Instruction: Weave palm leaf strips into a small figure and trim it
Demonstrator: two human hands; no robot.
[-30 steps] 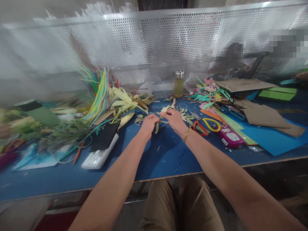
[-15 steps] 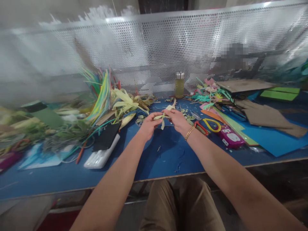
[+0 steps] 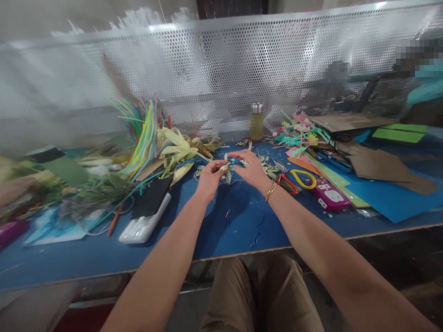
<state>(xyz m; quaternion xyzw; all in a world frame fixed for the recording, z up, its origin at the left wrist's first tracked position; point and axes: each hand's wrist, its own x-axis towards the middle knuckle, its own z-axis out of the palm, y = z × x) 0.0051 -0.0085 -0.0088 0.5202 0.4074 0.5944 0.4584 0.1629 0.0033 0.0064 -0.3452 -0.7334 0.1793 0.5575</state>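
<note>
Husk piece (image 3: 228, 175) sits over the counter (image 3: 242, 226) in the narrow grip of our left hand (image 3: 209, 178), the nearer one, its ends pointing toward and away from us, while our right hand (image 3: 253, 168), grip wide, hovers just to its right.

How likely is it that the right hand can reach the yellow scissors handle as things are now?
Probably yes: the right hand is close, and the yellow scissors handle lies uncovered to its right; nothing tall seems to stand between them.
</note>
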